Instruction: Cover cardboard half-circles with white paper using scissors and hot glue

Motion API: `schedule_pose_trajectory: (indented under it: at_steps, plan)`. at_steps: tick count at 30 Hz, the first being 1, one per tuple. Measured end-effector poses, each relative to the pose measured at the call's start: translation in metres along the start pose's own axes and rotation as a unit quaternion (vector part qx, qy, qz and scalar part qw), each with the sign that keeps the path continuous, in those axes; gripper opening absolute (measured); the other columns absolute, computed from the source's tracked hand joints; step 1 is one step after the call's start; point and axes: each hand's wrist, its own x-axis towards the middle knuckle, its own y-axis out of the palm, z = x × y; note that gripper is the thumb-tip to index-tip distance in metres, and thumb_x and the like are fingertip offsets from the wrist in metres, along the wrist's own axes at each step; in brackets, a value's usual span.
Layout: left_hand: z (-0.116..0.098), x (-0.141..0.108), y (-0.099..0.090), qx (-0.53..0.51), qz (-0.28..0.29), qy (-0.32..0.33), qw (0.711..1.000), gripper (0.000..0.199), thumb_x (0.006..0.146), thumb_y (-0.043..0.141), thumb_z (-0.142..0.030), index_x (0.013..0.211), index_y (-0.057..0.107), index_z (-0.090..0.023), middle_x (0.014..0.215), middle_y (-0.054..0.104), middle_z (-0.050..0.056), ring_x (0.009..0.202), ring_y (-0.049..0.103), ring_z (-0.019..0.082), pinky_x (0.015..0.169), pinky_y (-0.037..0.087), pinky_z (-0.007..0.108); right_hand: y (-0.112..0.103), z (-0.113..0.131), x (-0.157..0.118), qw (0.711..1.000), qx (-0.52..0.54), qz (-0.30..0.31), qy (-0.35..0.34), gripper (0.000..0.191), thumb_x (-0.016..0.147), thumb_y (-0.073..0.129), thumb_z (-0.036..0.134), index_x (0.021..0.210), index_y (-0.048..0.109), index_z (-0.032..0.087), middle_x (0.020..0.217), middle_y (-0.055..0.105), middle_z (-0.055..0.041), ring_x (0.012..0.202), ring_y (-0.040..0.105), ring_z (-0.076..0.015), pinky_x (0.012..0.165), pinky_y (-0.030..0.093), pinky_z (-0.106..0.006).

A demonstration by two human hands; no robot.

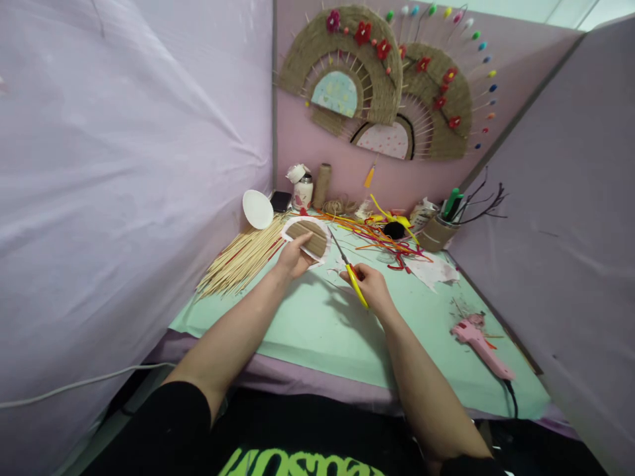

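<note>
A cardboard piece (pixel 312 242) with a white border around it is pinched at its lower left by my left hand (pixel 296 256), thumb on top. My right hand (pixel 370 285) grips yellow-handled scissors (pixel 353 277) whose blades point up and left, near the right edge of the cardboard piece. Whether the blades touch the white border I cannot tell. Small white scraps (pixel 337 266) lie beneath, between the two hands.
Thin wooden sticks (pixel 243 258) lie at the left by a white bowl (pixel 258 209). Orange and red pipe cleaners (pixel 377 235) spread behind. A pink glue gun (pixel 481 347) rests at right, near a twine-wrapped pot (pixel 436 235). Decorated twine fans (pixel 347 73) hang on the wall.
</note>
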Motion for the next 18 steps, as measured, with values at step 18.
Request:
schedule_pose_trajectory:
  at_steps: [18]
  plan:
    - [0.0041, -0.0055, 0.0063, 0.024, -0.007, -0.009, 1.000, 0.016, 0.077, 0.056, -0.011, 0.091, 0.064, -0.012, 0.078, 0.070, 0.004, 0.072, 0.065, 0.014, 0.087, 0.050, 0.034, 0.0033, -0.0010, -0.0003, 0.999, -0.035, -0.008, 0.018, 0.038, 0.069, 0.061, 0.056, 0.067, 0.045, 0.021, 0.061, 0.043, 0.0052, 0.059, 0.038, -0.0122, 0.055, 0.028, -0.024]
